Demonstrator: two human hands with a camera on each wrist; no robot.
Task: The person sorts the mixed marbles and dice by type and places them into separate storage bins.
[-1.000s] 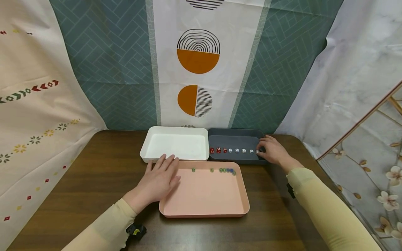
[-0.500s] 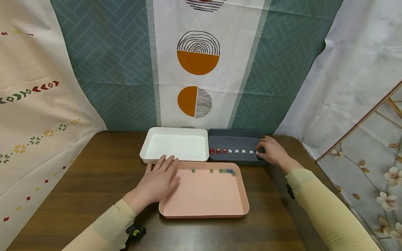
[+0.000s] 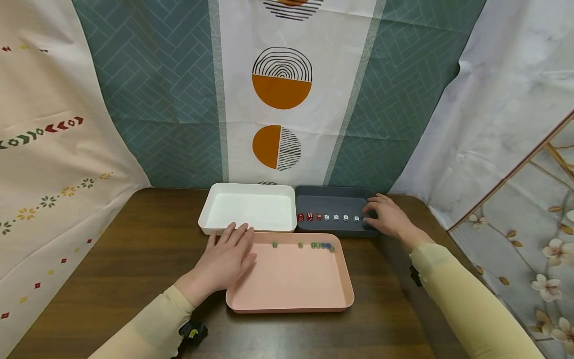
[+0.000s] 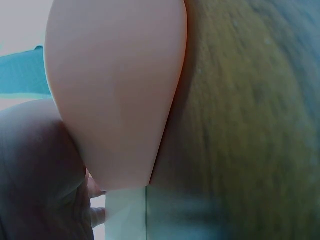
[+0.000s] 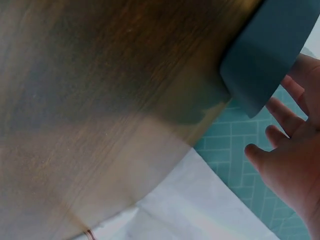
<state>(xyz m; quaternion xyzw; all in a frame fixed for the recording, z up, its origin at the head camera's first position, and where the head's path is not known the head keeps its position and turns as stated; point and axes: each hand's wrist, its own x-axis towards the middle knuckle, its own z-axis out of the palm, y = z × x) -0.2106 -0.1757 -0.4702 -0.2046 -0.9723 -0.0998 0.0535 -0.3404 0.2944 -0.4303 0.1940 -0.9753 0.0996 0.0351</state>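
Observation:
My right hand (image 3: 387, 217) reaches over the right end of a dark grey tray (image 3: 332, 192), fingertips at the end of a row of small dice. Red dice (image 3: 310, 217) form the row's left end, white dice (image 3: 336, 218) the rest. The last one is mostly hidden at my thumb, so a pinch cannot be confirmed. In the right wrist view, the fingers (image 5: 284, 117) bend behind the tray wall. My left hand (image 3: 224, 259) rests with spread fingers over the left edge of a pink tray (image 3: 291, 289), fingertips near the white tray (image 3: 251, 199).
Several small green pieces (image 3: 274, 245) and blue pieces (image 3: 326, 246) lie along the pink tray's far side. All three trays stand close together on a brown wooden table (image 3: 134, 259). Patterned cloths (image 3: 179, 99) hang behind and at both sides.
The die at my right fingertips, visible in the earlier frames, is now mostly hidden by my thumb. My left hand keeps its place. The head view has shifted slightly.

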